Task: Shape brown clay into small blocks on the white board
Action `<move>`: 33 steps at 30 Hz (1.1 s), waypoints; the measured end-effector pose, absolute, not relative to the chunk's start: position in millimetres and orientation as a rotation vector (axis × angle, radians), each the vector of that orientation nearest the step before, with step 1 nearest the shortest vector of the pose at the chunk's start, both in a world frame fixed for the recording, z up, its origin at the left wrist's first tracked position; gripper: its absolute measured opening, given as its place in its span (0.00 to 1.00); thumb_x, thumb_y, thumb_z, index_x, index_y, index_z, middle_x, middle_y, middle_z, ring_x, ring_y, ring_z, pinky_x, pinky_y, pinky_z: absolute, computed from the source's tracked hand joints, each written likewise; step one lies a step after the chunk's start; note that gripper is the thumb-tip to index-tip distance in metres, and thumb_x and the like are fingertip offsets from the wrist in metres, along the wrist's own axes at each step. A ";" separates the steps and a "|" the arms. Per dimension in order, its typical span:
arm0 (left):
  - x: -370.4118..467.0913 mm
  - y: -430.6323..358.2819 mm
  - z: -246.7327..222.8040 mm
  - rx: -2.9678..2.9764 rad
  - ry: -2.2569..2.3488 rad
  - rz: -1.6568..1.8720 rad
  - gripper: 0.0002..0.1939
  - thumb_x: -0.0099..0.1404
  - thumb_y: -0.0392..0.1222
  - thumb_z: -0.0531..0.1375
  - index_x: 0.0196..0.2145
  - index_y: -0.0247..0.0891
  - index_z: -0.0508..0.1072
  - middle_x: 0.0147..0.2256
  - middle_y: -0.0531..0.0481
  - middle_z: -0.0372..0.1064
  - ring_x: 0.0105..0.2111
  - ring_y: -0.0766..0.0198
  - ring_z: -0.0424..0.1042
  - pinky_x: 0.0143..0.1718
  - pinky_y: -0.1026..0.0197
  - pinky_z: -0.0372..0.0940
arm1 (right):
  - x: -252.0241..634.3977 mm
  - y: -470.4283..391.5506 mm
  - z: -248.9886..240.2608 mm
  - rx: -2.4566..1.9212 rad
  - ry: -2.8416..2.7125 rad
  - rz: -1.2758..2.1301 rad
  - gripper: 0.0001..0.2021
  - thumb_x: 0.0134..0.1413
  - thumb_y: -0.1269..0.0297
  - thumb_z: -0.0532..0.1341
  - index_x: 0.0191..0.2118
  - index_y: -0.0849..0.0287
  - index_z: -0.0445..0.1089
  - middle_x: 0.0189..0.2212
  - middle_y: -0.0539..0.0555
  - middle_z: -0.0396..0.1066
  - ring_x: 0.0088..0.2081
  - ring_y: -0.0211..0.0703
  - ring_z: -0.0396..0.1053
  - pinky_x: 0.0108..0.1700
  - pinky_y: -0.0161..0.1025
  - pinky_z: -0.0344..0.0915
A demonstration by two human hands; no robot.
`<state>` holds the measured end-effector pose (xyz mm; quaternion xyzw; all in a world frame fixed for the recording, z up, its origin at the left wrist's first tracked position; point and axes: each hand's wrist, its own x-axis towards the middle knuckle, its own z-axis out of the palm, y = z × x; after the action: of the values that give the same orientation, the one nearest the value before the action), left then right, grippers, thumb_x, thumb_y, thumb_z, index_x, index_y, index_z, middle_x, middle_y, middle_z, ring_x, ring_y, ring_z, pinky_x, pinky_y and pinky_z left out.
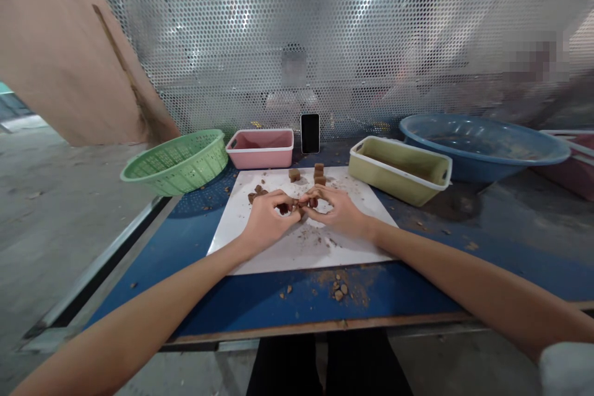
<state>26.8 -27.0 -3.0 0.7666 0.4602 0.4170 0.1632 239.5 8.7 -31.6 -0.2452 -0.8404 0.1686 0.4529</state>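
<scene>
Over the white board (250, 260), my left hand (269, 218) and my right hand (340, 215) meet fingertip to fingertip. Both are closed in a pinch on a small brown clay piece (301, 203), mostly covered by the fingers. Just beyond them stand a small brown clay block (294, 175) and a stack of similar blocks (319, 174). Broken brown lumps (257, 193) lie beside my left hand. Crumbs are scattered on the board below my fingers.
A green basket (185, 164) and a pink bin (262, 151) stand at the back left. An upright phone (310, 133) leans near the perforated metal screen (260, 31). An olive bin (394, 176) and a blue basin (477, 164) are at right. Loose lumps (340, 290) lie near the front edge.
</scene>
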 end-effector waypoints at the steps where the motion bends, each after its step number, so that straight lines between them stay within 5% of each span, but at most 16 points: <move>1: 26.9 -26.9 -3.2 2.182 1.304 1.192 0.04 0.60 0.37 0.66 0.27 0.40 0.80 0.29 0.51 0.77 0.29 0.63 0.71 0.36 0.59 0.67 | 239.5 8.6 -31.7 -0.607 -2.071 0.420 0.06 0.68 0.61 0.63 0.45 0.54 0.76 0.37 0.52 0.77 0.36 0.42 0.71 0.44 0.42 0.72; 26: 25.5 -24.8 -3.7 2.179 1.341 1.222 0.05 0.61 0.35 0.65 0.27 0.38 0.79 0.27 0.52 0.74 0.28 0.66 0.69 0.34 0.61 0.63 | 241.5 10.8 -30.8 -0.594 -2.040 0.464 0.06 0.71 0.60 0.63 0.49 0.53 0.74 0.41 0.54 0.77 0.39 0.44 0.73 0.45 0.45 0.73; 33: 19.0 -13.8 -8.9 2.149 1.479 1.160 0.06 0.64 0.39 0.64 0.34 0.39 0.83 0.33 0.48 0.79 0.30 0.63 0.72 0.36 0.58 0.66 | 245.2 17.1 -29.7 -0.649 -2.087 0.473 0.08 0.74 0.57 0.59 0.50 0.50 0.73 0.46 0.57 0.77 0.50 0.52 0.75 0.56 0.53 0.70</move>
<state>19.0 -13.8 -8.9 0.7450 0.5127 0.4023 0.1427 245.2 17.1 -29.7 -0.2610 -0.8393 0.1902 0.4373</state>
